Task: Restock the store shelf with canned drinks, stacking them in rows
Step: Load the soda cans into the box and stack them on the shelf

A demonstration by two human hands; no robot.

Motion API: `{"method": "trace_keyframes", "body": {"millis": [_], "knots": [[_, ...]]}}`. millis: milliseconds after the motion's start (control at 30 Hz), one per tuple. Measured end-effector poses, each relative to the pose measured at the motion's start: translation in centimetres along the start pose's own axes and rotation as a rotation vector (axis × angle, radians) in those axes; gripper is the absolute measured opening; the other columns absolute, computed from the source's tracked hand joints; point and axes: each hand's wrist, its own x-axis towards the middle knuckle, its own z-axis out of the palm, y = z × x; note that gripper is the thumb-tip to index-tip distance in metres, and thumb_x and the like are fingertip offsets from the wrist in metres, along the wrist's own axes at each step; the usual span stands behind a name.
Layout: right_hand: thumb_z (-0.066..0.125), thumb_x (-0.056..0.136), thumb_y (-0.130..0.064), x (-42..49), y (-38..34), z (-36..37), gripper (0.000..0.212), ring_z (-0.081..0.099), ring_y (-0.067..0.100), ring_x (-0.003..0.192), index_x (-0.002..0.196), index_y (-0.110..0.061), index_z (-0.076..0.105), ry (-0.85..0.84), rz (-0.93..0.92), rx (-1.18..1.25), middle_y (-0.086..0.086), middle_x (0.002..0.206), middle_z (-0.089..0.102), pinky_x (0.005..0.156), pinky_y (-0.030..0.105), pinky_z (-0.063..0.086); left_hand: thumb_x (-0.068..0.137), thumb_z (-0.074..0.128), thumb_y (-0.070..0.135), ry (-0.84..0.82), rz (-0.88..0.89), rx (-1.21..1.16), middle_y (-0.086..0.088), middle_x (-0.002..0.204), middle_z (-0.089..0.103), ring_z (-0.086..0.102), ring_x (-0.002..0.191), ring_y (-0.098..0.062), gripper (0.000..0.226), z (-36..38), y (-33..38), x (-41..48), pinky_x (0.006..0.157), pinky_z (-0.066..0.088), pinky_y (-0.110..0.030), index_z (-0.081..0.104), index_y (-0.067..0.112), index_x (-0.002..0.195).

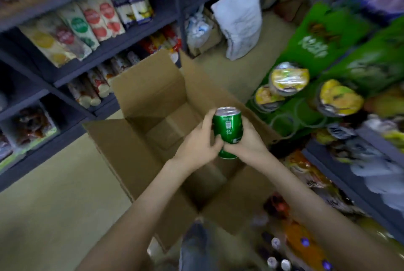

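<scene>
I have both hands on a green can (pixel 228 125), lifted above the open cardboard box (pixel 150 87) that sits on the floor between the aisles. The left hand (pixel 200 143) wraps its fingers round the can's left side and the right hand (pixel 248 143) cups it from the right, so each grip is clamped on the can, which stands roughly upright with its silver top towards the far end of the box. A strip of green shows below the hands; it may be a second can underneath, but I cannot tell.

I judge this to be the fetch step: the can is out of the box and not yet on any shelf. The next move calls for carrying it to the drinks row and setting it down upright, square with its neighbours. Blur hides which shelf that is: the dark shelf (pixel 131 38) on the left holds packets, and the green rack (pixel 328 37) on the right holds cups.
</scene>
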Motion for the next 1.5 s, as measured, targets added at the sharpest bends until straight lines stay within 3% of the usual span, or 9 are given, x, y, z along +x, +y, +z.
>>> {"method": "trace_keyframes", "body": {"millis": [233,400,500,600,700,867,1133,1300,1500], "knots": [[0.080,0.072,-0.014,-13.8,-5.2,-16.3,0.065,0.053,-0.018,0.090,0.121,-0.031,0.042,0.194,-0.154,0.125,-0.022,0.104,0.056,0.076,0.006,0.047,0.090,0.059,0.019,0.047,0.375,-0.154,0.013,0.131,0.048,0.052,0.116,-0.003,0.067,1.8,18.5,-4.2,0.094,0.042,-0.013,0.024,0.049,0.138],[0.083,0.069,-0.019,-22.8,-6.9,-26.4,0.067,0.060,-0.003,0.100,0.125,-0.024,0.046,0.393,-0.230,0.138,-0.005,0.115,0.062,0.085,0.017,0.051,0.090,0.061,0.020,0.004,0.613,-0.179,0.026,0.123,0.048,0.054,0.107,0.011,0.065,4.2,30.8,-6.0,0.087,0.043,-0.007,0.026,0.049,0.137],[0.084,0.064,-0.031,-27.9,-7.6,-31.5,0.071,0.058,0.000,0.107,0.124,-0.027,0.048,0.552,-0.276,0.101,-0.011,0.116,0.062,0.095,0.031,0.049,0.090,0.062,0.019,-0.029,0.766,-0.156,0.023,0.121,0.050,0.052,0.104,0.018,0.063,5.4,37.3,-6.1,0.088,0.040,-0.004,0.028,0.049,0.133],[0.083,0.066,-0.030,-32.2,-8.3,-35.8,0.067,0.057,0.005,0.110,0.123,-0.029,0.049,0.687,-0.307,0.073,-0.015,0.116,0.062,0.097,0.037,0.048,0.091,0.059,0.022,-0.061,0.911,-0.107,0.011,0.127,0.055,0.053,0.109,0.011,0.057,6.5,42.9,-5.5,0.093,0.043,-0.011,0.034,0.036,0.140],[0.083,0.067,-0.029,-35.6,-9.0,-39.2,0.068,0.060,0.001,0.104,0.125,-0.027,0.049,0.815,-0.320,0.078,-0.014,0.113,0.063,0.087,0.026,0.051,0.089,0.057,0.029,-0.060,1.030,-0.069,0.008,0.130,0.055,0.056,0.112,0.000,0.054,7.4,47.8,-4.5,0.097,0.046,-0.025,0.038,0.028,0.140],[0.080,0.069,-0.023,-39.3,-10.5,-43.4,0.063,0.061,0.006,0.103,0.125,-0.024,0.051,1.016,-0.332,0.045,-0.012,0.110,0.066,0.083,0.028,0.051,0.090,0.056,0.030,0.022,1.226,-0.028,0.009,0.131,0.052,0.053,0.112,0.001,0.051,8.3,54.5,-3.0,0.097,0.047,-0.030,0.041,0.026,0.139],[0.079,0.071,-0.020,-42.9,-13.3,-50.4,0.053,0.063,0.010,0.103,0.117,-0.029,0.054,1.339,-0.456,0.000,-0.010,0.108,0.067,0.079,0.029,0.053,0.092,0.056,0.024,0.267,1.331,-0.076,0.005,0.138,0.043,0.041,0.126,-0.009,0.049,8.9,61.9,0.6,0.096,0.032,-0.019,0.042,0.024,0.139],[0.081,0.071,-0.015,-44.6,-13.5,-56.3,0.057,0.066,0.018,0.099,0.121,-0.019,0.052,1.543,-0.489,0.031,0.000,0.109,0.067,0.082,0.039,0.056,0.089,0.060,0.030,0.333,1.191,-0.119,-0.004,0.151,0.022,0.024,0.137,-0.022,0.063,10.2,65.3,2.7,0.107,0.029,-0.038,0.031,0.029,0.145],[0.080,0.072,-0.017,-45.1,-14.5,-62.9,0.057,0.063,0.011,0.097,0.120,-0.017,0.049,1.656,-0.460,-0.051,-0.004,0.107,0.064,0.084,0.033,0.055,0.086,0.061,0.039,0.433,1.186,-0.055,-0.014,0.155,0.006,0.009,0.141,-0.032,0.074,12.0,69.2,2.6,0.112,0.021,-0.050,0.022,0.027,0.148]]}}
